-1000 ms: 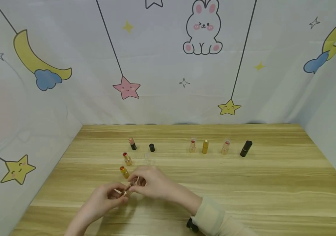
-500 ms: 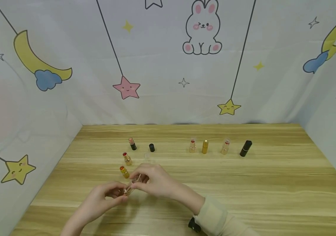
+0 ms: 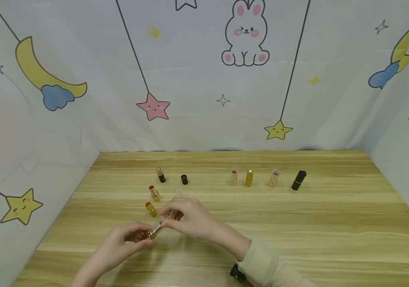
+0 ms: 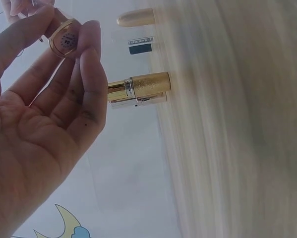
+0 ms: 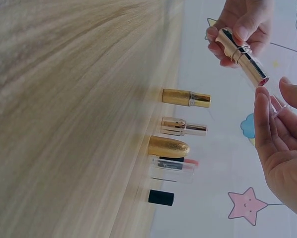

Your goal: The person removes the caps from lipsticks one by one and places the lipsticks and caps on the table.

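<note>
My left hand [image 3: 127,241] grips the base of a gold lipstick [image 3: 155,231], tilted up toward the right. Its round labelled underside shows in the left wrist view. With thumb and fingers my right hand [image 3: 190,219] pinches a clear cap [image 5: 277,105] at the lipstick's upper end. In the right wrist view the lipstick [image 5: 240,57] shows a dark red tip close to the right fingertips. Just beyond the hands stand uncapped lipsticks: a gold one [image 3: 151,209], a rose-gold one [image 3: 154,193] and a black one with a pink tip [image 3: 160,175].
A black cap [image 3: 184,179] and another clear cap [image 3: 178,191] stand behind my right hand, which hides a gold bullet-shaped cap [image 5: 168,147]. Farther right stand two clear-capped lipsticks, a gold tube [image 3: 249,178] and a black tube [image 3: 299,180]. Near my right sleeve lies a black object [image 3: 238,273].
My right hand has shifted slightly right and up with the clear cap, drawing away from the left hand. More of the gold lipstick shows between the hands.
</note>
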`<state>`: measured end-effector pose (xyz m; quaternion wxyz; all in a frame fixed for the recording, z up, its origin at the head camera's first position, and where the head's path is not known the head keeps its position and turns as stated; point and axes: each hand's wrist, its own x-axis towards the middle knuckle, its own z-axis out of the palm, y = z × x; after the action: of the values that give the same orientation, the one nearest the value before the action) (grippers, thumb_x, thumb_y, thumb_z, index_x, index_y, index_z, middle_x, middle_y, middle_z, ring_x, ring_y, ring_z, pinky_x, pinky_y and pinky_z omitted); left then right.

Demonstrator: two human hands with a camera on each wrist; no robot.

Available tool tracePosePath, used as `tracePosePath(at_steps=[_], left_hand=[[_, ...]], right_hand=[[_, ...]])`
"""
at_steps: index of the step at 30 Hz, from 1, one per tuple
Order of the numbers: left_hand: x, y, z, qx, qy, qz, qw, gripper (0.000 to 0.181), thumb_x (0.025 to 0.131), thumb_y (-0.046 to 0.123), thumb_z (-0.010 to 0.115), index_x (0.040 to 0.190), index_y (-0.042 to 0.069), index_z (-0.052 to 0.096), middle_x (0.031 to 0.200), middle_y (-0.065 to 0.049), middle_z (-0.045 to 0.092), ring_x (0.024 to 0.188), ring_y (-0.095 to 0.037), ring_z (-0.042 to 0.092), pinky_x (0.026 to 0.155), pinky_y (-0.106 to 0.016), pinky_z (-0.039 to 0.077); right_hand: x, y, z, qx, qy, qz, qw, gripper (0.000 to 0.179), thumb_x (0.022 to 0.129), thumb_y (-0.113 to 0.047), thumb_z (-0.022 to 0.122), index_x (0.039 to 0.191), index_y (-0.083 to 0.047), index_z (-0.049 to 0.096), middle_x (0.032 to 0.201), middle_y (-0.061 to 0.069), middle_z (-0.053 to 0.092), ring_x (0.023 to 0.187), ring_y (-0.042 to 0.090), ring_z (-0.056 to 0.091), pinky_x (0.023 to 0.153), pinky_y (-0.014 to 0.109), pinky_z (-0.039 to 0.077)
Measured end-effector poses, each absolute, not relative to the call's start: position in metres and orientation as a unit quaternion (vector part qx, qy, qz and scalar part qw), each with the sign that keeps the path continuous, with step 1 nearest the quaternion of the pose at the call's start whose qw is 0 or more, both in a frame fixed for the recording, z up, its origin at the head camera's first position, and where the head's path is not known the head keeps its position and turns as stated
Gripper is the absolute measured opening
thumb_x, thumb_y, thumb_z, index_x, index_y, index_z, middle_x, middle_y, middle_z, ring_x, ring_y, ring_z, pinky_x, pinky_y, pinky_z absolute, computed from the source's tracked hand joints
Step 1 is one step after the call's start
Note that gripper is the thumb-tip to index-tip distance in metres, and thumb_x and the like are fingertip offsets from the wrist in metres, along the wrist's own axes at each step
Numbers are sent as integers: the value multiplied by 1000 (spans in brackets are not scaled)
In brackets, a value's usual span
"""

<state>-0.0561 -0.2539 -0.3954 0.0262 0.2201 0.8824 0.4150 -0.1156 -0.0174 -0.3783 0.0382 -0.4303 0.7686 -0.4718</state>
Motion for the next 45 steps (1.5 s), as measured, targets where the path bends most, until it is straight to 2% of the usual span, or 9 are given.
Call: tracePosePath(at_steps=[20,28,45], left_hand=[[-54,-257,-399,217,882,417,28,23,85,16,72,106,6,70,95,-5,72,79,5,62,69,-21,54],[-54,-259,-402,213,881,421,32,24,86,17,71,107,7,69,95,-5,72,79,4,63,69,-21,54],[-58,-260,-406,163,885,430,70,25,85,18,72,106,6,65,98,-9,71,81,4,62,70,-21,55]], right_hand=[[-115,-10,-374,-435,778,-453,-8,24,85,-15,72,106,-4,68,97,6,70,78,6,65,70,7,49],[-115,-4,-371,-432,782,-448,-2,25,87,-17,70,109,-5,68,98,5,69,78,5,64,71,8,50],[-118,-2,-374,-445,809,-383,-7,25,88,-17,70,109,-4,67,89,3,67,72,2,58,64,7,47]])
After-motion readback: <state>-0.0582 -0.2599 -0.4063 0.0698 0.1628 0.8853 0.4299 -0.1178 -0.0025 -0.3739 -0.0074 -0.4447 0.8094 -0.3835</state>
